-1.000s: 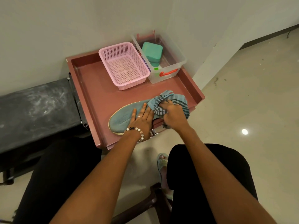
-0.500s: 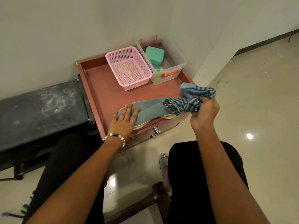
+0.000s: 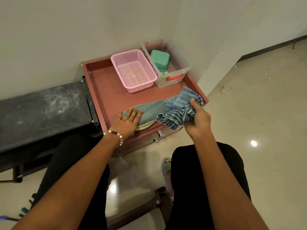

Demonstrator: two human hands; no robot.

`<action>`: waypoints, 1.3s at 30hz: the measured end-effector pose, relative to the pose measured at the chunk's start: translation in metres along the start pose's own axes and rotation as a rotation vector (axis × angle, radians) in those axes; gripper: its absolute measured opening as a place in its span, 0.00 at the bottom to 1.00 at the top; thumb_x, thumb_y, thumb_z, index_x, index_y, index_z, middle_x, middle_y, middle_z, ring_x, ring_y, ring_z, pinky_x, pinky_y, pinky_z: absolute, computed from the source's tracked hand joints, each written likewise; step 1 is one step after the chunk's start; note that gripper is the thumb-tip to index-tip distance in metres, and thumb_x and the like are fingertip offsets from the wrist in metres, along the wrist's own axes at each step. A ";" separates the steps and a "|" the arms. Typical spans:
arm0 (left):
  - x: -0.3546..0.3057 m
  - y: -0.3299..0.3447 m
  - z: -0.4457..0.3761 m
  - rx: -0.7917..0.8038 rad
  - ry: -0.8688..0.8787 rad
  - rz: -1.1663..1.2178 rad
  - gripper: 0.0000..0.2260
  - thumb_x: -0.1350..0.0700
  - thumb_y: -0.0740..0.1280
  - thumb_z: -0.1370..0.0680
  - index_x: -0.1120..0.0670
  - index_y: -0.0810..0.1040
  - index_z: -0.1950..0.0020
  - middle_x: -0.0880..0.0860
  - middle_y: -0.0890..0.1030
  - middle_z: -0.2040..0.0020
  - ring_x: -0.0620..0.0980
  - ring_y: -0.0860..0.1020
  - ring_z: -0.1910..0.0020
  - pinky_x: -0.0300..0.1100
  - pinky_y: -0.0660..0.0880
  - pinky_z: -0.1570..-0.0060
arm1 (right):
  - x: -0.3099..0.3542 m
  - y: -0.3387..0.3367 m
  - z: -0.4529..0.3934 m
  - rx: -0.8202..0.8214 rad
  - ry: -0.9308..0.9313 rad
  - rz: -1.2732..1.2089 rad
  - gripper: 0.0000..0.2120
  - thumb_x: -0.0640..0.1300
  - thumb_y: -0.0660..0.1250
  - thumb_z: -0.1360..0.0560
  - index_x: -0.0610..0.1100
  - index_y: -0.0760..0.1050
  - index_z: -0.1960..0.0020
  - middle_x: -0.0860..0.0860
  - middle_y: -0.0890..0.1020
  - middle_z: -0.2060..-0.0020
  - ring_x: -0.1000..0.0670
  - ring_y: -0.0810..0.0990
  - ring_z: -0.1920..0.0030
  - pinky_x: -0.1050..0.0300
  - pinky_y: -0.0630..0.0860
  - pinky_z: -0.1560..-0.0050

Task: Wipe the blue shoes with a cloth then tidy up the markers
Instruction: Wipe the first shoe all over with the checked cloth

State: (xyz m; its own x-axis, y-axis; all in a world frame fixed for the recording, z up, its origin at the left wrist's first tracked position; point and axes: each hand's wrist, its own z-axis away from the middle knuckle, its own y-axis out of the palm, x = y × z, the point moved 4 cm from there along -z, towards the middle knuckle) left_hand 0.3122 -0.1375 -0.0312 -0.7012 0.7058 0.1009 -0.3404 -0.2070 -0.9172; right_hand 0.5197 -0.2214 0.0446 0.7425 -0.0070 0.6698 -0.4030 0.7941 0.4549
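A blue shoe (image 3: 152, 109) with a pale sole edge lies on its side along the front of the reddish tray table (image 3: 106, 90). My left hand (image 3: 127, 121) presses flat on the shoe's left end, fingers spread. My right hand (image 3: 197, 120) grips a bunched blue striped cloth (image 3: 178, 111) that covers the shoe's right end. Several markers (image 3: 23, 211) lie on the floor at the lower left, partly hidden by my leg.
A pink mesh basket (image 3: 133, 70) and a clear plastic box (image 3: 174, 75) holding a green case (image 3: 159, 58) stand at the tray's back. A dark bench (image 3: 43, 107) is on the left. A metal knob (image 3: 159, 133) sticks out of the table front.
The shoe has been turned onto its side. My left hand slid to its left end. My right hand pulled the cloth off to the right, then brought it down onto the shoe's right end.
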 end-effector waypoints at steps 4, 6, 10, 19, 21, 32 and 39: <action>0.003 -0.016 0.009 -0.009 0.024 0.146 0.38 0.56 0.64 0.22 0.57 0.41 0.22 0.57 0.48 0.21 0.56 0.52 0.23 0.53 0.55 0.27 | 0.007 0.002 0.002 0.023 -0.232 0.092 0.18 0.37 0.73 0.30 0.35 0.76 0.41 0.38 0.82 0.48 0.40 0.83 0.51 0.42 0.80 0.50; 0.007 -0.021 0.015 -0.022 0.036 0.302 0.38 0.56 0.66 0.23 0.57 0.45 0.22 0.58 0.53 0.22 0.57 0.60 0.25 0.50 0.60 0.29 | 0.012 0.008 0.005 0.044 -0.434 0.283 0.19 0.39 0.74 0.30 0.39 0.76 0.41 0.43 0.82 0.48 0.43 0.83 0.50 0.44 0.80 0.49; 0.018 -0.028 0.027 -0.069 0.047 0.547 0.39 0.59 0.68 0.26 0.56 0.49 0.22 0.57 0.57 0.23 0.58 0.66 0.29 0.45 0.64 0.32 | -0.002 0.028 0.016 0.139 -0.755 0.800 0.15 0.36 0.68 0.27 0.41 0.73 0.42 0.50 0.80 0.51 0.57 0.80 0.52 0.55 0.80 0.50; 0.026 -0.015 0.024 -0.153 -0.112 0.384 0.35 0.45 0.64 0.22 0.57 0.51 0.22 0.58 0.42 0.22 0.58 0.38 0.24 0.59 0.40 0.28 | -0.113 0.057 0.044 0.718 -0.803 1.573 0.40 0.23 0.59 0.36 0.42 0.60 0.26 0.40 0.58 0.25 0.39 0.51 0.24 0.42 0.51 0.26; 0.025 -0.019 0.026 -0.175 -0.165 0.449 0.39 0.44 0.63 0.22 0.56 0.43 0.22 0.56 0.41 0.22 0.58 0.38 0.24 0.58 0.41 0.27 | -0.098 0.044 0.022 0.784 -0.990 1.726 0.44 0.22 0.62 0.40 0.41 0.59 0.25 0.42 0.61 0.26 0.41 0.53 0.25 0.41 0.48 0.25; 0.027 -0.016 0.027 -0.225 -0.229 0.672 0.32 0.55 0.57 0.17 0.51 0.37 0.23 0.49 0.39 0.22 0.55 0.33 0.25 0.56 0.33 0.28 | -0.134 0.067 0.056 0.574 -0.825 1.708 0.43 0.28 0.61 0.34 0.37 0.46 0.24 0.39 0.48 0.24 0.39 0.42 0.24 0.43 0.41 0.25; 0.028 -0.020 0.019 -0.191 -0.205 0.627 0.44 0.48 0.66 0.23 0.59 0.36 0.23 0.57 0.41 0.22 0.56 0.35 0.24 0.57 0.37 0.28 | -0.084 0.041 0.000 0.661 -1.027 1.911 0.42 0.23 0.65 0.43 0.31 0.62 0.29 0.34 0.68 0.32 0.31 0.62 0.30 0.32 0.47 0.32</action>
State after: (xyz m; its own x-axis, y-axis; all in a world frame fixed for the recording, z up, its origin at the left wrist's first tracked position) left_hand 0.2879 -0.1264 -0.0029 -0.8404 0.3456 -0.4175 0.2715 -0.3983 -0.8761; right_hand 0.4408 -0.1880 0.0074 -0.9478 -0.1115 0.2988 -0.3016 0.0090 -0.9534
